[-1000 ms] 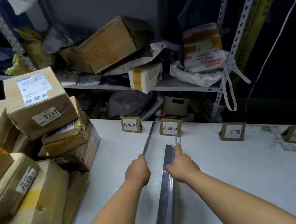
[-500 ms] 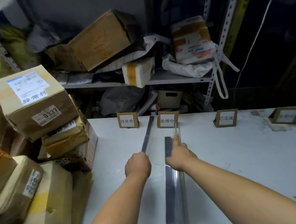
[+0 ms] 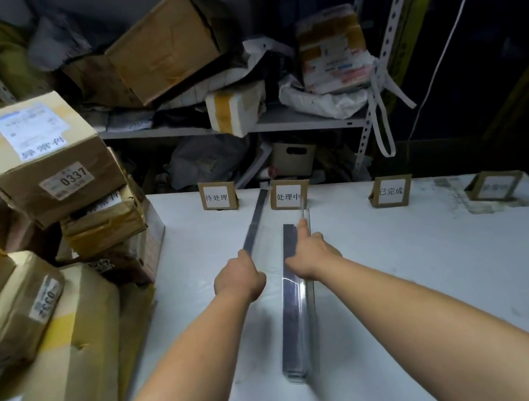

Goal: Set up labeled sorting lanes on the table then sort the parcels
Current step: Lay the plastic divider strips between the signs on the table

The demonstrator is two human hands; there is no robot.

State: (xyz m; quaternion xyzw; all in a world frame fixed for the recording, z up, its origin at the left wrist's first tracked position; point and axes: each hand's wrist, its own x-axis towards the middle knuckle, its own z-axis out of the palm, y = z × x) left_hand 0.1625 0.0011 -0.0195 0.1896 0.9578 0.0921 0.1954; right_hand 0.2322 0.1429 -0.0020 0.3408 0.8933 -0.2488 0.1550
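Observation:
My left hand (image 3: 238, 275) grips the near end of a long grey divider strip (image 3: 256, 222) that lies on the white table (image 3: 424, 279) and points between the first label card (image 3: 218, 196) and the second label card (image 3: 288, 195). My right hand (image 3: 309, 253) holds a stack of clear and grey strips (image 3: 295, 313) standing on edge, with its forefinger stretched along the top. Two more label cards (image 3: 391, 191) (image 3: 493, 186) stand along the far edge to the right. Taped cardboard parcels (image 3: 41, 159) are piled at the left.
A metal shelf (image 3: 295, 119) behind the table holds more boxes (image 3: 169, 45) and bagged parcels (image 3: 331, 49). White straps (image 3: 381, 112) hang from its right upright. The parcel pile (image 3: 30, 306) crowds the table's left edge.
The view has shifted slightly. Both hands keep their hold on the strips, and the strips have hardly moved on the table.

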